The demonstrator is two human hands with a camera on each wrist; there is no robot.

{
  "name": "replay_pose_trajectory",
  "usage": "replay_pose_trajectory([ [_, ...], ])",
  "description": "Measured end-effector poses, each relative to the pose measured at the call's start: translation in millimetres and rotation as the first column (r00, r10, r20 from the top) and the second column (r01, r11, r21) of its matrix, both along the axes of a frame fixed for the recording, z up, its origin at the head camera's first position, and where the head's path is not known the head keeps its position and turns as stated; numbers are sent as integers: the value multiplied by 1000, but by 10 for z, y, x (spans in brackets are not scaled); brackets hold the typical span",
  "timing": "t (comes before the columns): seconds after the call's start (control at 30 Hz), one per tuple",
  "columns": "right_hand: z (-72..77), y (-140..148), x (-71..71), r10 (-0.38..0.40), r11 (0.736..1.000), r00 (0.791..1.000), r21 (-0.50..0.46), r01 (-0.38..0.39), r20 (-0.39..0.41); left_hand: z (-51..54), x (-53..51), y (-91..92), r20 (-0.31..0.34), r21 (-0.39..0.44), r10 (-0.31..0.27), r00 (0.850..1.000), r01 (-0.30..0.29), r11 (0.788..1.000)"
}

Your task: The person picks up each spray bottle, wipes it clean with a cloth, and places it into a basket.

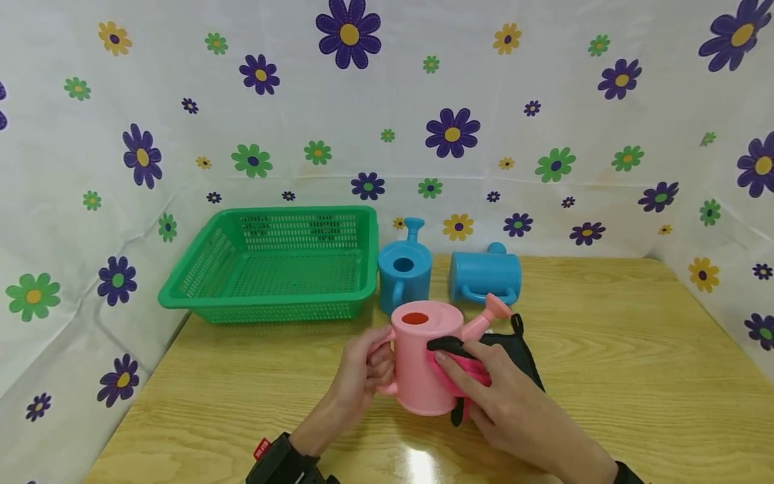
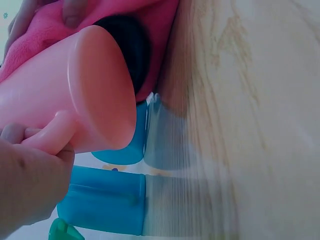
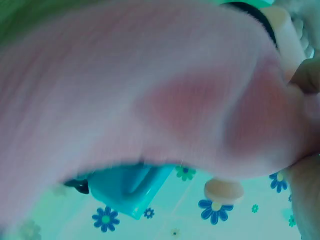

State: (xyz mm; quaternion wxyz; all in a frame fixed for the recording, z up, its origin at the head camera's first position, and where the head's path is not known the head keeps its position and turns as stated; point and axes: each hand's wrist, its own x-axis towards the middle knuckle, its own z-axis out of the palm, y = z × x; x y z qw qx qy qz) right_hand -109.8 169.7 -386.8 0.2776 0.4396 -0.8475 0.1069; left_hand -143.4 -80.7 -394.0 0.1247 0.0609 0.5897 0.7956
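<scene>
The left hand (image 1: 357, 370) had its fingers curled round the handle (image 1: 388, 389) of a pink watering can (image 1: 417, 376), at the can's nine o'clock. The right hand (image 1: 508, 400) gripped a bright pink cloth (image 1: 475, 368) with black edging, bent fingers pressing it against the can's wall at about three o'clock. The can sat between the two hands, its top opening facing up in the head view and its spout (image 1: 478, 327) reaching out toward two o'clock. The left wrist view showed its underside, lifted clear of the surface (image 1: 635, 349).

Just past the right hand, at the can's three o'clock, was a piece of black fabric (image 1: 514, 349) with a loop at its corner; whether it was joined to the pink cloth could not be told. Beyond the can, near twelve o'clock, a blue watering can (image 1: 417, 292) stood upright. At one o'clock a second blue watering can (image 1: 484, 269) lay on its side, its handle toward the person. At ten o'clock was a green plastic basket (image 1: 269, 300), its right end close beside the upright blue can. Behind everything hung a white backdrop (image 1: 399, 87) printed with purple, green and yellow flowers.
</scene>
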Motion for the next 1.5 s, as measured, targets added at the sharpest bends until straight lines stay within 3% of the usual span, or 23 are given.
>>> replay_pose_trajectory([
  [0.13,54,73,-40,-23,1000,997,13,24,-68,-10,5,-10,-25,7,-42,999,42,999],
  [0.33,147,143,-126,-31,996,985,-85,17,-171,-23,-1,-26,-24,-1,-74,997,74,997],
  [0.7,166,150,-128,-54,998,990,-52,48,-133,-35,1,-33,-21,-19,-66,998,65,998],
  [0.93,153,106,-153,3,996,981,-87,-20,-194,-37,14,-36,-19,-12,-54,998,54,998],
  [1.5,63,42,-64,55,998,990,6,-55,-130,-2,21,-63,19,51,56,998,-57,997],
])
